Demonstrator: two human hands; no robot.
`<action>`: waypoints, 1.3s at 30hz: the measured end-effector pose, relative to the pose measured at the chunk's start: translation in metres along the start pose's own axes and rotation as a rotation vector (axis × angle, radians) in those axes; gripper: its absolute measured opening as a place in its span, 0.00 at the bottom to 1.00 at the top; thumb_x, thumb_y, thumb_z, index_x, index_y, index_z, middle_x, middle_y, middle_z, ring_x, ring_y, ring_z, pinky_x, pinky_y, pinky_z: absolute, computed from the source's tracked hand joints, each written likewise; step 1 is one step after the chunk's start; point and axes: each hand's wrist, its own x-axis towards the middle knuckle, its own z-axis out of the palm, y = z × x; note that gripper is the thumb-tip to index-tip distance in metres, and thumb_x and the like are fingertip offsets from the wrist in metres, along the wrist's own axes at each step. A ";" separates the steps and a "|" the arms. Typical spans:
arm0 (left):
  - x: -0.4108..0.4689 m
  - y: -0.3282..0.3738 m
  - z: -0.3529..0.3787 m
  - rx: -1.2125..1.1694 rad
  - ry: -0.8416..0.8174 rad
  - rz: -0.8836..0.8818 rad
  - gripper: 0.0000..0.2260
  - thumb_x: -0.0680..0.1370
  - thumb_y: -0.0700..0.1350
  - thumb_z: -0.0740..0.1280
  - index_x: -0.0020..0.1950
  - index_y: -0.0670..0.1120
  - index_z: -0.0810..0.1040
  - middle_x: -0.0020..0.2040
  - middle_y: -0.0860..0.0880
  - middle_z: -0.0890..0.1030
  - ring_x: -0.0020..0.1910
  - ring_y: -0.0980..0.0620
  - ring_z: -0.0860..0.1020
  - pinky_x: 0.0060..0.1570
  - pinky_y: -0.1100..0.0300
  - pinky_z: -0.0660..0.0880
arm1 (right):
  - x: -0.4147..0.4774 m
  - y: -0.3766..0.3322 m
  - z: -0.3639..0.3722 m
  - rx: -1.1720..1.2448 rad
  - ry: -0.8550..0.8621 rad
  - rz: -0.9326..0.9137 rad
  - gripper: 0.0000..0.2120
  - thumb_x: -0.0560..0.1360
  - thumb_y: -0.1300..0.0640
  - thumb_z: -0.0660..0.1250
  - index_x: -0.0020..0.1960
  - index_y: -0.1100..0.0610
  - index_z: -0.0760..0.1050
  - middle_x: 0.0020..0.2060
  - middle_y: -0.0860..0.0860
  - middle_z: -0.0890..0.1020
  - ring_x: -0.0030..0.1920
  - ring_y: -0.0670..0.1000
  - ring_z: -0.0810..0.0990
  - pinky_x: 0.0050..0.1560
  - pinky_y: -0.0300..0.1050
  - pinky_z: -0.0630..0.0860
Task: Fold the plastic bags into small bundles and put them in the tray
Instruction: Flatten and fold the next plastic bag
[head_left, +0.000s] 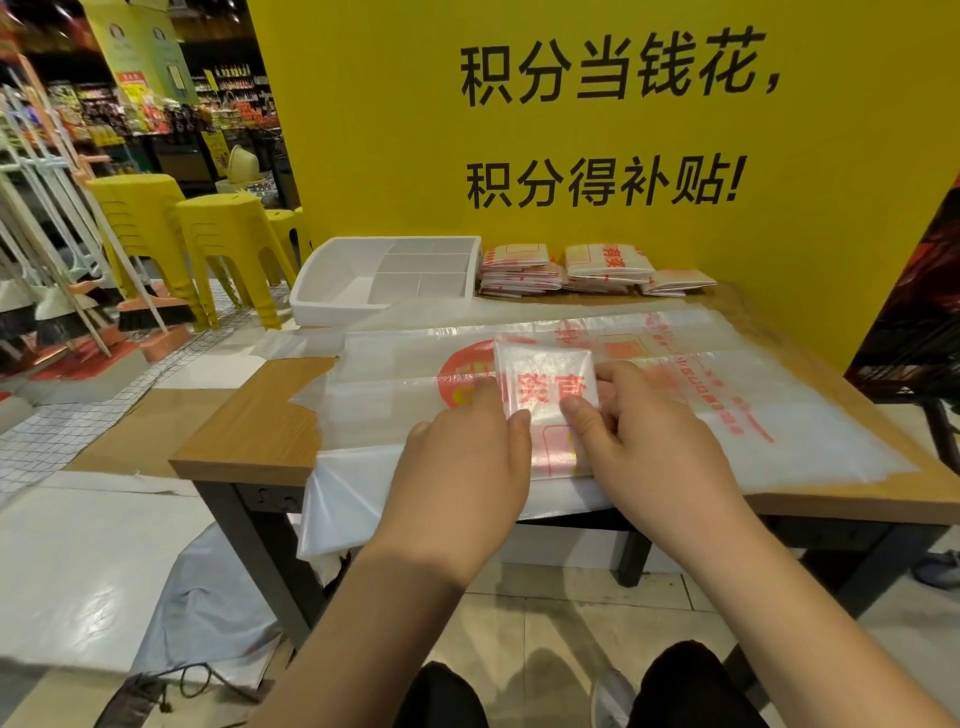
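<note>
A folded plastic bag (545, 379), clear with red print, is held at the middle of the table between both hands. My left hand (462, 467) pinches its left edge and my right hand (649, 441) pinches its right edge, thumbs on top. Under it lie flat, unfolded plastic bags (675, 374), spread over most of the table top, one corner hanging off the front left edge. A white tray (332, 299) with several compartments stands at the back left of the table. Several folded bag bundles (597, 270) are stacked behind, next to the tray.
The wooden table (249, 431) stands against a yellow wall sign (597, 130). Yellow stools (223, 244) and brooms stand on the floor to the left. A dark panel (919, 322) leans at the right edge. My knees show below.
</note>
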 end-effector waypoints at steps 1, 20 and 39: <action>0.002 0.002 0.001 0.036 0.020 -0.004 0.15 0.84 0.54 0.53 0.67 0.51 0.69 0.54 0.50 0.82 0.50 0.47 0.80 0.53 0.48 0.76 | 0.000 -0.001 0.001 -0.022 0.012 -0.002 0.19 0.81 0.42 0.59 0.70 0.48 0.66 0.40 0.45 0.82 0.42 0.50 0.81 0.39 0.50 0.77; 0.008 -0.001 0.008 -0.271 0.056 0.000 0.20 0.83 0.45 0.59 0.75 0.53 0.65 0.69 0.54 0.71 0.63 0.53 0.75 0.64 0.55 0.73 | 0.000 -0.004 0.002 -0.077 0.023 -0.018 0.25 0.83 0.44 0.56 0.77 0.48 0.59 0.48 0.50 0.84 0.48 0.54 0.81 0.44 0.52 0.78; 0.041 -0.020 -0.006 0.176 -0.438 0.148 0.24 0.84 0.60 0.49 0.79 0.55 0.55 0.79 0.53 0.58 0.79 0.52 0.52 0.76 0.52 0.48 | 0.028 0.001 -0.009 -0.318 -0.398 -0.212 0.24 0.85 0.44 0.46 0.79 0.48 0.58 0.79 0.46 0.61 0.78 0.47 0.57 0.78 0.48 0.54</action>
